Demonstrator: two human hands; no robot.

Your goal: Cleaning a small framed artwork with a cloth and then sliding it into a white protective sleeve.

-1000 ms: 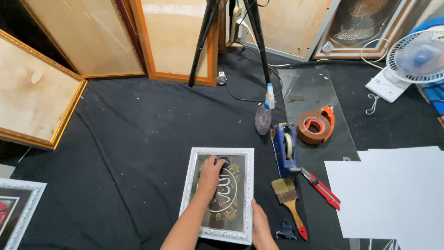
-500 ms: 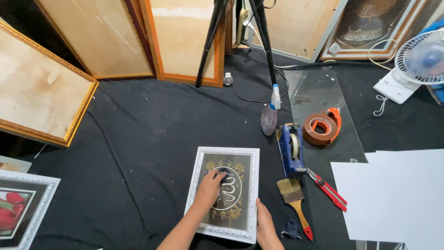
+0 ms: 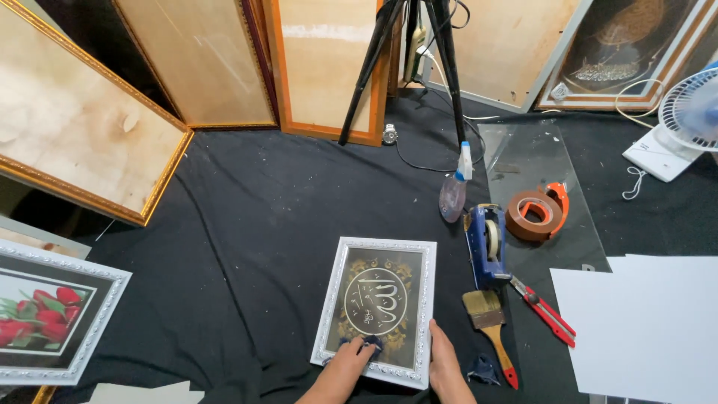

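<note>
Head view: cloth [image 3: 364, 346] under left fingers [image 3: 357, 352]

frames 7 [image 3: 383, 308] | tape dispensers 2 [image 3: 486, 243] | brush 1 [image 3: 490, 329] | fan 1 [image 3: 692, 112]

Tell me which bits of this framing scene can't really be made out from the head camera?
- Left hand: its fingers cover a dark cloth on the white picture frame; the cloth's shape is hidden.
- Right hand: cut off by the bottom edge.
- Rose picture: cut by the left edge.
- Fan: cut by the right edge.
- Small dark scrap beside the brush: too small to identify.
</note>
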